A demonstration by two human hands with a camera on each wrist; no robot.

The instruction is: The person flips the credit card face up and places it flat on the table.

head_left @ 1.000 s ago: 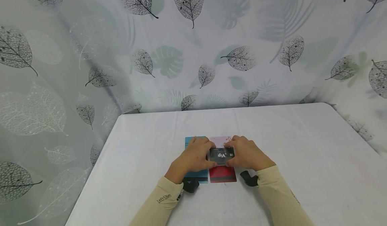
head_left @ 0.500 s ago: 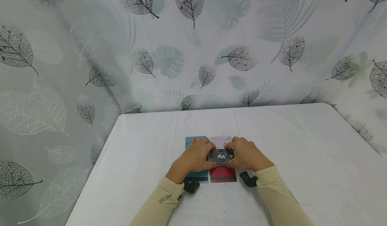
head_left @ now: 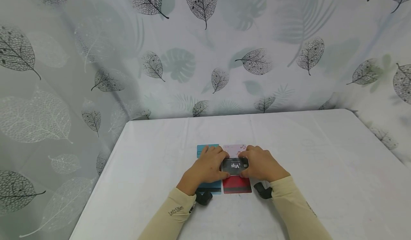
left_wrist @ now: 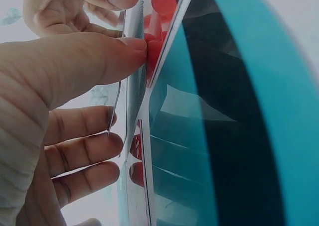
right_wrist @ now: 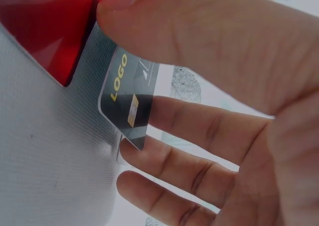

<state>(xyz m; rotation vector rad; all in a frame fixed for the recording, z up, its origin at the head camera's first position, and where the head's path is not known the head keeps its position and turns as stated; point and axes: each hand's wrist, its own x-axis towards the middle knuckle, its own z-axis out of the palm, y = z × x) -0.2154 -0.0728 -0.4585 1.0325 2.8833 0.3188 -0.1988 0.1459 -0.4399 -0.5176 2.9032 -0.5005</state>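
A dark grey bank-style card [head_left: 235, 166] marked "Vip" lies between the two hands in the head view. At its left end, my left hand [head_left: 208, 165] grips it with the thumb on the near edge and fingers at the far edge. My right hand [head_left: 264, 164] holds the other end the same way. Up close in the right wrist view, the dark card [right_wrist: 124, 89] shows a yellow "LOGO" and a gold chip. Just below it toward me lies a red card [head_left: 237, 185] with a dark stripe. A teal card [left_wrist: 239, 121] with a black stripe fills the left wrist view.
Past the fingers, a pink flowered card [head_left: 232, 149] and a light blue card edge [head_left: 203, 149] show on the white table [head_left: 154, 154]. The teal card's near end [head_left: 210, 186] sits beside the red one. A leaf-patterned curtain [head_left: 199, 72] stands behind the table.
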